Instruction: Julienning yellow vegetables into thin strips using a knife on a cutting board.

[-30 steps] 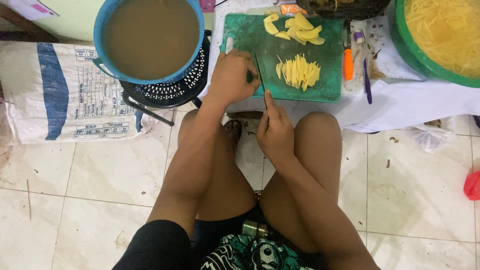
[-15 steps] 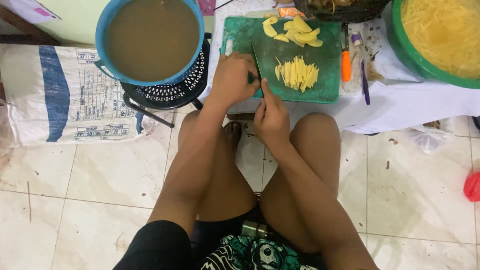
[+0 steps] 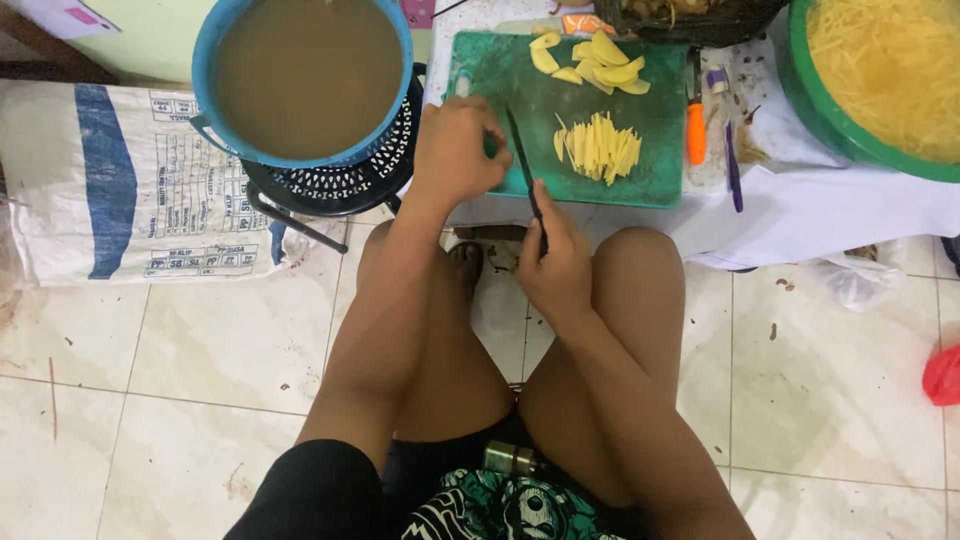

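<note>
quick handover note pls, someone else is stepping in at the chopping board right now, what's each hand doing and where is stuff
Right hand: grips a dark knife, blade angled over the green cutting board.
Left hand: curled on the board's left part; whether it holds a piece cannot be seen.
Done: a pile of yellow strips lies mid-board; a green basin at right is full of shreds.
Left: uncut yellow slices at the board's far edge.
Nearby: blue pot of brown liquid on a black stand, orange-handled tool beside the board.

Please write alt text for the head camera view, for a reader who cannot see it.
Seen from above, a seated person's right hand holds a dark knife over a green cutting board, beside a pile of yellow strips, while the left hand rests curled on the board's near left edge. A blue pot of brown liquid sits to the left.
</note>
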